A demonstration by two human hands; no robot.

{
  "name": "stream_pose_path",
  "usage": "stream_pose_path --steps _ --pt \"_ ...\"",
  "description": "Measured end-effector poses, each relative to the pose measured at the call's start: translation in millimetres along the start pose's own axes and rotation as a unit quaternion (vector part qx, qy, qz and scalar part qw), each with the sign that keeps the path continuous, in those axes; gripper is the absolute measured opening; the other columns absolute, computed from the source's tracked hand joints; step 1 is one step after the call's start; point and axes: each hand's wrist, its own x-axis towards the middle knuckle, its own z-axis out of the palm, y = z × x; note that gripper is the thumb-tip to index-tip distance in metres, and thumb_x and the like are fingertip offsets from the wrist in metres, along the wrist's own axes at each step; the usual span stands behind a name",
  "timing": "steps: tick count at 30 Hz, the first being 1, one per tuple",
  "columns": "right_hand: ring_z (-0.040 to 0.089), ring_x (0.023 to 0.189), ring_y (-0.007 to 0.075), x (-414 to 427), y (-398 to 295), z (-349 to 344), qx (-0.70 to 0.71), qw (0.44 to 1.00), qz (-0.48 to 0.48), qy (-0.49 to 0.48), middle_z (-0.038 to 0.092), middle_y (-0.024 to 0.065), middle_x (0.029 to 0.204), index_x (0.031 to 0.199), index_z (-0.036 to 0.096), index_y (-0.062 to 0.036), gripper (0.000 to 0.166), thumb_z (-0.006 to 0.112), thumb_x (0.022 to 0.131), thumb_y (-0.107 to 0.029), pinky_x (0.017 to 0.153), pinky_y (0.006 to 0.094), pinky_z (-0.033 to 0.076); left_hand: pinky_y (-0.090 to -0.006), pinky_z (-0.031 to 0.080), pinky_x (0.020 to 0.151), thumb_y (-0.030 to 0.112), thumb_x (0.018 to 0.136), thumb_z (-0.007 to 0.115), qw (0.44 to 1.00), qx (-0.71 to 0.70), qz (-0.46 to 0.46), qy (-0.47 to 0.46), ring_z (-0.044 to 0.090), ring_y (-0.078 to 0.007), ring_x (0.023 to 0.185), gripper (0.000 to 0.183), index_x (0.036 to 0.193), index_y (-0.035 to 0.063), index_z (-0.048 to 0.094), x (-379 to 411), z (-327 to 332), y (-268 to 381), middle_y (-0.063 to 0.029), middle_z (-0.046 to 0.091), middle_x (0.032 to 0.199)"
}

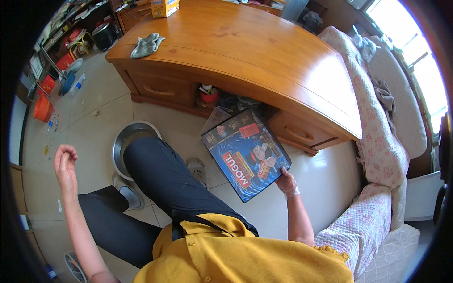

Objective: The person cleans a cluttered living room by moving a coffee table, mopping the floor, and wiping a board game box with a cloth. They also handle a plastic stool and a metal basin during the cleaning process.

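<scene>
My right hand (288, 182) grips the lower right corner of a blue board game box (247, 152), which is held tilted in front of the open shelf of a wooden coffee table (240, 39). A clear plastic wrap or bag clings at that wrist. Away to the left, my left hand (67, 159) is raised with its fingers curled, holding nothing visible. A translucent plastic container (216, 120) shows partly behind the box. On the table top lie a crumpled grey-green cloth (147, 45) and a yellow carton (165, 7). A metal basin of water (118, 152) stands on the floor by my knee.
The table's lower shelf holds a red container (208, 95) and dark items. A sofa with a floral quilted cover (382, 141) runs along the right. At the left are an orange bucket (43, 108), a blue dustpan (67, 83) and scattered litter on the tiles.
</scene>
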Motion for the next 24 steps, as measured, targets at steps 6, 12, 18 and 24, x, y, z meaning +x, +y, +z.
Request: stream_pose_path --steps 6,12,18,24 --pt "0.05 0.121 0.031 2 -15 32 0.004 0.997 -0.016 -0.07 0.051 0.0132 0.133 0.134 0.042 -0.0022 0.053 0.055 0.093 -0.033 0.106 0.0455 0.037 -0.0267 0.043 0.091 0.018 0.092 0.049 0.982 -0.008 -0.076 -0.174 0.056 -0.0127 0.105 0.029 0.117 0.0042 0.055 16 124 31 -0.0076 0.061 0.114" --pt "0.056 0.113 0.031 17 -17 65 -0.039 0.999 -0.032 0.002 0.056 0.0145 0.127 0.131 0.047 -0.0039 0.056 0.047 0.094 -0.046 0.098 0.0448 0.045 -0.0312 0.041 0.096 0.036 0.094 0.05 0.906 0.091 -0.195 -0.364 0.053 -0.0164 0.11 0.044 0.128 0.0069 0.05 25 234 -18 -0.0064 0.055 0.123" --pt "0.063 0.1 0.0267 3 -18 82 -0.029 0.998 -0.037 0.046 0.062 0.0148 0.116 0.124 0.052 -0.0021 0.055 0.043 0.096 -0.048 0.088 0.0395 0.051 -0.0342 0.04 0.099 0.064 0.088 0.047 0.752 0.147 -0.269 -0.584 0.052 -0.0232 0.115 0.083 0.137 -0.0012 0.038 3 308 -56 -0.0154 0.047 0.135" --pt "0.061 0.101 0.0264 2 -17 77 -0.015 0.994 -0.079 0.075 0.063 0.0108 0.115 0.125 0.054 -0.0066 0.052 0.041 0.096 -0.048 0.091 0.041 0.049 -0.0313 0.042 0.095 0.03 0.085 0.068 0.771 0.002 -0.263 -0.58 0.053 -0.0148 0.105 0.062 0.133 0.0008 0.041 -28 349 -74 -0.0082 0.057 0.117"
